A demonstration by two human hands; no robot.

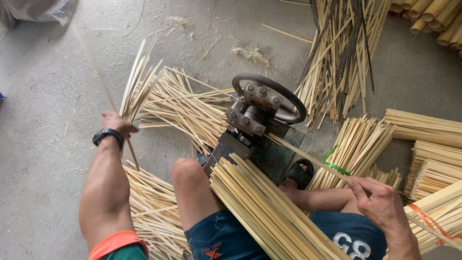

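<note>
Feeding a bamboo strip into the splitting machine while the other hand clears the split slivers.

The long bamboo strip (308,155) runs from the right hand (380,204), whose fingers are pinched together on it, diagonally up into the bolted head of the small metal machine (255,118) with its dark wheel (269,96). To do this well, I judge the strip should be kept in line with the inlet and pushed steadily, with the fingers well back from the head. The left hand (117,124), a black watch (107,135) on its wrist, is closed around a fan of thin slivers (137,89) beside the heap of split strips (185,108) on the concrete floor (43,96). A bundle of strips (269,212) lies across the lap; tied bundles (423,144) lie to the right.
</note>
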